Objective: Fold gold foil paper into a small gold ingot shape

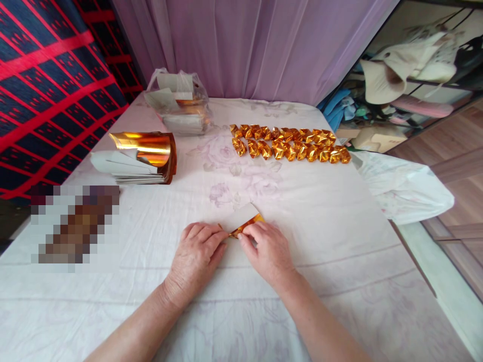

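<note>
Currently, both hands grasp one small sheet of paper (pixel 241 219), gray on one face and shiny gold on the other, at the near middle of the surface (pixel 320 216). The left hand (pixel 199 247) pinches its left end, and the right hand (pixel 268 251) grips its right side, where a gold edge is folded over. To the far left lies a curved stack of sheets (pixel 149 153), with a clear plastic bag (pixel 183 120) of more sheets beyond it. Far right, folded gold pieces (pixel 279 150) sit in two rows. A blurred object (pixel 81 223) lies near left.
</note>
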Demonstrator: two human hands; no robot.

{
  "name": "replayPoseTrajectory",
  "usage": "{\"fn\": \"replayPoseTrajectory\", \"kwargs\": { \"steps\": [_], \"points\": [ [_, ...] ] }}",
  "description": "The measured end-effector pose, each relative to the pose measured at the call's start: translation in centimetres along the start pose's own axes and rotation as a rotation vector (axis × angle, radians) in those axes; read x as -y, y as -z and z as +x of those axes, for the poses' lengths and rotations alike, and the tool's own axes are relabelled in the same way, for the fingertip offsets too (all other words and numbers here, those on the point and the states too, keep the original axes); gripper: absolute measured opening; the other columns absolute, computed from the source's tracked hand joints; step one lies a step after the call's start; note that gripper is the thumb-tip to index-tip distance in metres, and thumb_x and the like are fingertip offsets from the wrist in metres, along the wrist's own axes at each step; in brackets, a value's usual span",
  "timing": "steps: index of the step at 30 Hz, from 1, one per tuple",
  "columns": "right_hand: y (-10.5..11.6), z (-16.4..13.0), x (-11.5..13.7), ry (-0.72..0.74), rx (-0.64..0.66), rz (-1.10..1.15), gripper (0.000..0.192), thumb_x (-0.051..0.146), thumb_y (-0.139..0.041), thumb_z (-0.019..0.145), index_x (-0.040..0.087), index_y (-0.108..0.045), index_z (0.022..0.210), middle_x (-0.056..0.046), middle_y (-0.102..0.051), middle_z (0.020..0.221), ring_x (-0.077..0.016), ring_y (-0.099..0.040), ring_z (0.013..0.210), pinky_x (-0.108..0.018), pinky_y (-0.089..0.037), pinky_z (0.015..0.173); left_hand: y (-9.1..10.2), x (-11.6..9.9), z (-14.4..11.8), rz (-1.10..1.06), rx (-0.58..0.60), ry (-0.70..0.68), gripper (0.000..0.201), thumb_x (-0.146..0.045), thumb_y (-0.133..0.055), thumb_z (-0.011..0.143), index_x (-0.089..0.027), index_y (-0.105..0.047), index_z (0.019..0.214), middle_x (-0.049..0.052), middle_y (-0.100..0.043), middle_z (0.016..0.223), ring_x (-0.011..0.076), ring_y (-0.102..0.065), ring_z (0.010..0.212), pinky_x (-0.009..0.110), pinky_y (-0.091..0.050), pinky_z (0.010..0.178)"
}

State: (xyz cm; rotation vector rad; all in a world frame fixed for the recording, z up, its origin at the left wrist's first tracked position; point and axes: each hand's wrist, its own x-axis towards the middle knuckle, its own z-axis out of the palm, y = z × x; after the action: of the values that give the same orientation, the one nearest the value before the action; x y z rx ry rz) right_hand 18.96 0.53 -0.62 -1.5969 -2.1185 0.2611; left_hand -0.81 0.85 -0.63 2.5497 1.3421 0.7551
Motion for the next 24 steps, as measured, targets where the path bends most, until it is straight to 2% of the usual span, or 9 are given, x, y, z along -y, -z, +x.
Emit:
{"fn": "replayPoseTrajectory", "kwargs": {
  "steps": [4, 9, 24],
  "points": [
    [-0.08, -0.08, 0.09, -0.002, -0.014, -0.008, 0.018, 0.024, -0.056, 0.092, 0.021, -0.057, 0.073, -0.001, -0.064, 0.071, -0.0178, -0.059, 0.072, -0.031, -0.035, 0.071, 0.05, -0.13, -0.17, 0.028, -0.010, -0.021, 0.023, -0.022, -0.054, 0.096, -0.020, -0.066, 0.115, 0.006, -0.071, 0.105, 0.0237, -0.062, 0.096, 0.045, -0.044, 0.090],
    [-0.08, -0.07, 0.10, 0.005, -0.021, -0.006, 0.020, 0.024, -0.056, 0.092, 0.022, -0.057, 0.072, 0.000, -0.062, 0.069, -0.0171, -0.058, 0.071, -0.031, -0.035, 0.069, 0.38, -0.49, -0.42, 0.089, 0.018, -0.075, 0.025, -0.021, -0.055, 0.096, -0.027, -0.067, 0.117, 0.003, -0.072, 0.109, 0.0225, -0.062, 0.099, 0.049, -0.040, 0.100],
    [0.00, 0.04, 0.02, 0.015, -0.012, 0.006, 0.019, 0.024, -0.055, 0.093, 0.022, -0.056, 0.074, -0.001, -0.064, 0.070, -0.0175, -0.059, 0.071, -0.031, -0.035, 0.070, 0.53, -0.52, -0.58, 0.138, 0.076, -0.104, 0.034, -0.019, -0.057, 0.094, -0.028, -0.063, 0.126, 0.003, -0.071, 0.113, 0.0233, -0.061, 0.104, 0.050, -0.039, 0.103]
  ]
}}
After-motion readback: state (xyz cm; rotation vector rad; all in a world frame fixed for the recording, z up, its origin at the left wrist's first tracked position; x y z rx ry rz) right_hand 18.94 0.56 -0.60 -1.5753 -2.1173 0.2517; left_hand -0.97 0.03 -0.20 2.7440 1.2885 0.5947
